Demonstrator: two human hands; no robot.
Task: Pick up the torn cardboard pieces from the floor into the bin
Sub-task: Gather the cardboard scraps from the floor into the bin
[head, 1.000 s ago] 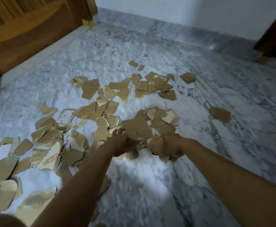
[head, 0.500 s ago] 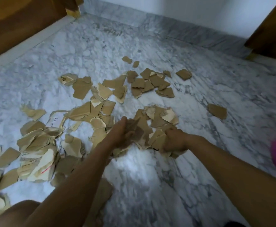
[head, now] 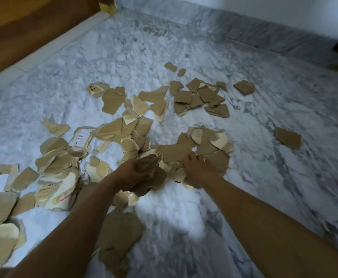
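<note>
Torn cardboard pieces (head: 112,101) litter the marble floor (head: 264,177), centre to left edge. Left hand (head: 132,173) clamps a wad (head: 150,163); right hand (head: 196,171) rests on scraps, grip unclear. Best to rake together, squeeze, lift. Bin not visible.

Torn brown cardboard pieces (head: 186,149) lie scattered flat and overlapping across the marble floor (head: 264,177).

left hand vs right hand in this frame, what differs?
The left hand grips a bunched wad of cardboard pieces; the right hand lies on flat pieces on the marble floor, grip unclear. The left hand's cardboard is crumpled and stacked; the right hand's is spread flat. Both are bare and touch cardboard.
</note>
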